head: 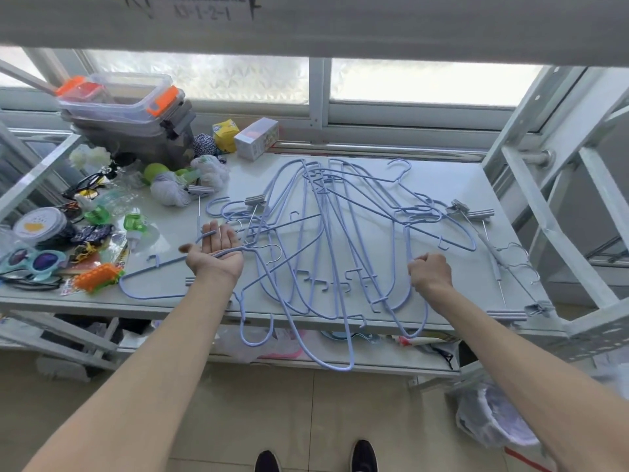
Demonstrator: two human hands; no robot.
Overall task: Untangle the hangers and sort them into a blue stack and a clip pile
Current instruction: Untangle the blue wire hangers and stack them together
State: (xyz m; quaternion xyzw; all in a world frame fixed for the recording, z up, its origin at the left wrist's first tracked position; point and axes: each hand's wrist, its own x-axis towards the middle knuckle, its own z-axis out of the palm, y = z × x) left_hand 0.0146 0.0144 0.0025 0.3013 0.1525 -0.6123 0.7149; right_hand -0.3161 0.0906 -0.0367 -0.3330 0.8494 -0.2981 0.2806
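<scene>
Head-worn view, forward and down (close) over the table (442,185).

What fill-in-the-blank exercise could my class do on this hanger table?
1. The left hand lies open, palm ___, with a hanger wire across it.
2. The right hand grips a ___ hanger.
3. The clear boxes at the far left of the table have ___ latches.
Missing words: up; blue; orange.
</scene>
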